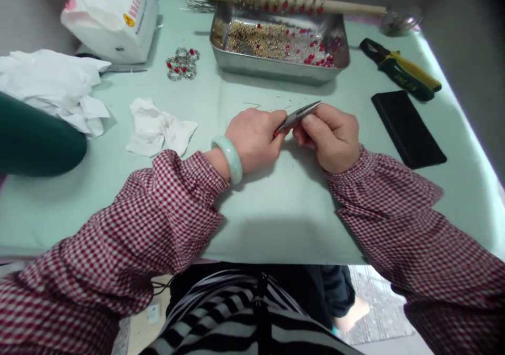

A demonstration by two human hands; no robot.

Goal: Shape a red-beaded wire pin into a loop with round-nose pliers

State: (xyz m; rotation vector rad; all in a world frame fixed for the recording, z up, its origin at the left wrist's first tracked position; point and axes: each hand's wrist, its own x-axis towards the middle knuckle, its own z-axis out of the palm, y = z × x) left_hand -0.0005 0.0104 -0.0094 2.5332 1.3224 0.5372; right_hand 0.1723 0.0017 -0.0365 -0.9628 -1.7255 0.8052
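**Pliers at work over the middle of the counter**

Your right hand [329, 137] is clenched around a pair of slim pliers [298, 115], their tips pointing left toward your left hand [256, 139]. That hand pinches something small and red at its fingertips, right where the plier tips meet it; the piece is too small to make out.

Judging by the layout, you are partway through: a wooden rod [355, 7] across the far edge already carries a row of finished rings with red beads, and a small cluster of rings [182, 63] lies near it on the counter [276, 208]. The metal tray [276, 68] holds plenty of loose gold and red beads, so much looks left to do.

Around you: crumpled tissue [158, 126] to the left, a white bag [114, 18] at the far left, yellow-handled cutters [402, 71] and a black case [408, 129] to the right. Nothing blocks your hands.
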